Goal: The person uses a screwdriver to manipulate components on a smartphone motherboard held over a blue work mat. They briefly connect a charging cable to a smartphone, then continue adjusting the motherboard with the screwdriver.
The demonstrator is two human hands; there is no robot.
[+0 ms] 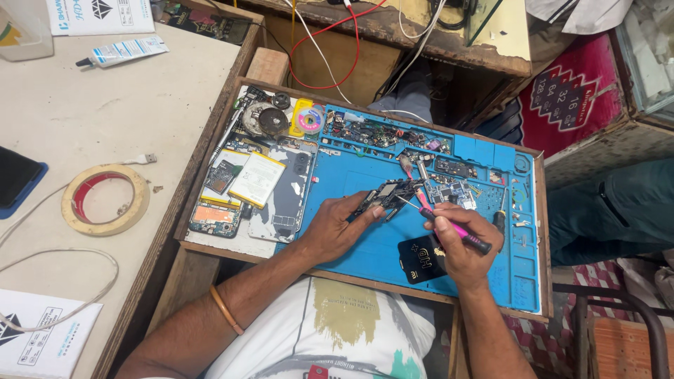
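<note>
Fixing a small phone part on a blue mat

The left hand [335, 228] holds a small dark circuit board [385, 194]. The right hand [463, 245] holds a thin pink-handled screwdriver [449, 226], tip at the board, over the blue rubber mat [365, 172].

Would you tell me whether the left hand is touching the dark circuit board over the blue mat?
Touching. The head view shows the left hand with its fingers wrapped around the circuit board, lifting one end above the blue mat.

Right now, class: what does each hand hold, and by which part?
Left hand grips a dark circuit board by its near end; right hand holds a pink-handled screwdriver by its handle.
</note>
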